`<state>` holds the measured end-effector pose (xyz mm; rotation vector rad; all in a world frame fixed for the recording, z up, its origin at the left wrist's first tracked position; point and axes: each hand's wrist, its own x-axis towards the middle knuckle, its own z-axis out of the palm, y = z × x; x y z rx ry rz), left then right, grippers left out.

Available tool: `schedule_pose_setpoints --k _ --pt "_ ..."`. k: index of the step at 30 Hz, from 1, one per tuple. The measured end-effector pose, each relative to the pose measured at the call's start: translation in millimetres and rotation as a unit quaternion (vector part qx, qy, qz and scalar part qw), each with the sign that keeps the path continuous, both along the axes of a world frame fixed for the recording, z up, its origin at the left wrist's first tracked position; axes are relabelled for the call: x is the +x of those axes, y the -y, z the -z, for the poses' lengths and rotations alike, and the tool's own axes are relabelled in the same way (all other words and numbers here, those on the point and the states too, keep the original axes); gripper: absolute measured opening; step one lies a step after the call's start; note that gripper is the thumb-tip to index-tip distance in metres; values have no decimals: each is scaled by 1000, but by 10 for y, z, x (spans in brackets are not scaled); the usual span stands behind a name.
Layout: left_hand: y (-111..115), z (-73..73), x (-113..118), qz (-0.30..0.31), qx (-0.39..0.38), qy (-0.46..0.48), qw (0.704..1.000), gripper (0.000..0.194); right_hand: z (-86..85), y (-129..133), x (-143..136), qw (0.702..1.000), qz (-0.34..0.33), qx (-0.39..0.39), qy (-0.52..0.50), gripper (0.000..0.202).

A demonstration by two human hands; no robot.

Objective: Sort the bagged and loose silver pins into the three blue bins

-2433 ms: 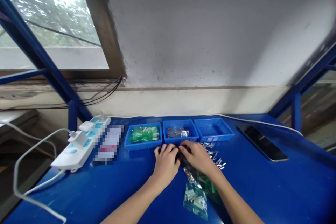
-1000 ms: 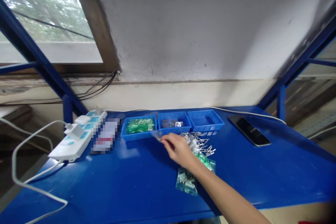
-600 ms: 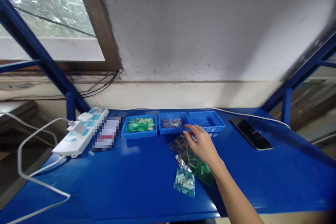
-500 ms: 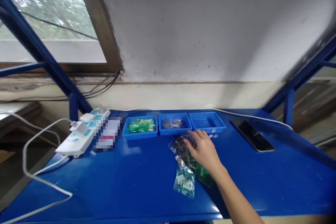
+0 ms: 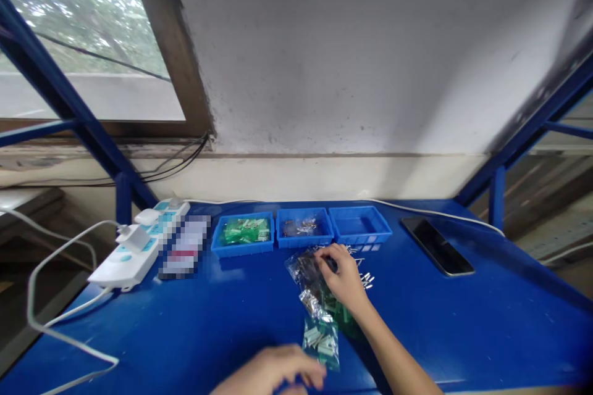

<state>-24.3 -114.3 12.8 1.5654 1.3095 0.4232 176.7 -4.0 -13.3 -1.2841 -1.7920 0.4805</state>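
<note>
My right hand [image 5: 341, 276] is over the pile of small clear bags [image 5: 304, 268], thumb and fingers curled together; what they hold, if anything, is hidden. Loose metal pins [image 5: 367, 281] show just right of it. Nearer me lies a green-tinted bag of white pieces [image 5: 321, 342]. My left hand [image 5: 278, 370], blurred, reaches in at the bottom edge, just left of that bag. Behind the pile stand a blue tray of green bags [image 5: 245, 231], a blue tray of clear bags [image 5: 303, 227] and an empty blue tray [image 5: 359, 224].
A black phone [image 5: 438, 245] lies at the right. To the left are a phone with a blurred screen [image 5: 186, 247] and a white power strip [image 5: 134, 253] with a white cable [image 5: 69, 336]. Blue frame posts rise on both sides.
My left hand has come into view at the bottom. The fingers of my right hand have drawn in, and the loose pins beside it are now visible. The camera view has shifted slightly.
</note>
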Motion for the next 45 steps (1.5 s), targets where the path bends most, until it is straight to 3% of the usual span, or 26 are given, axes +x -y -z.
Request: schedule_pose_setpoints --k 3,7,10,13,16,20,23,25,27,29,30,32,33,34,36,39,42,45 --pt "-333 -146 80 -61 62 13 996 31 -61 -20 -25 995 14 -10 -94 16" --pt "-722 -102 271 -135 181 42 973 34 -184 -45 -132 988 19 -18 -150 17" --pt "-887 -24 318 -146 138 119 972 37 -315 -28 -249 988 -20 -4 -156 15" --pt "-930 0 265 -170 92 231 953 34 -395 26 -337 989 -50 33 -136 13" --pt "-890 24 192 -229 119 275 926 32 -377 71 -374 991 -43 39 -124 14" --pt "-851 95 173 -305 214 201 906 27 -280 46 -408 977 -42 -70 -195 17" --pt "-884 92 214 -307 249 202 896 25 -268 -5 -439 947 -105 -171 -252 29" --pt "-917 56 231 -294 261 213 894 28 -333 -30 -427 944 -141 -191 -230 23" --pt "-941 26 219 -273 275 186 903 29 -458 -51 -358 963 -102 -142 -204 22" --pt "-946 34 185 -244 286 91 922 29 -609 -85 -225 982 19 0 -189 17" --pt "-942 55 167 -227 286 24 931 29 -678 -112 -144 974 94 100 -181 12" --pt "-930 120 145 -196 267 -112 937 30 -766 -187 13 917 222 298 -147 10" --pt "-927 156 145 -185 252 -165 936 30 -776 -231 73 890 254 362 -111 15" --pt "-927 190 152 -176 238 -203 934 27 -759 -273 113 881 258 391 -62 19" --pt "-939 236 173 -166 217 -238 932 17 -661 -333 121 915 191 348 65 22" --pt "-956 245 175 -176 226 -196 938 10 -450 -304 -11 967 64 172 178 15" --pt "-923 208 134 -219 296 -85 926 12 -317 -156 -199 997 14 -1 74 22" --pt "-854 170 117 -203 395 -20 896 16 -299 -27 -329 983 -69 -156 -63 38"
